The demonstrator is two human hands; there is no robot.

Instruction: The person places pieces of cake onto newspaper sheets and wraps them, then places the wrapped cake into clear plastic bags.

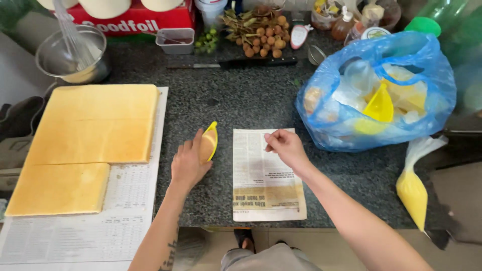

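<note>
On the dark counter (251, 100), beside the sheet cake (90, 135), the right hand (283, 146) pinches the newspaper (266, 175) flat while the left hand (190, 163) clasps a yellow mould (210, 140) just left of it. This looks like prep: the mould seems due onto the paper, square to it. The mould's contents are hidden.

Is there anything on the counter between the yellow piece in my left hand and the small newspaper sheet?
Nothing visible. The left hand holds the yellow piece just left of the newspaper sheet, with only bare counter between. The right hand rests on the sheet's top edge.
</note>
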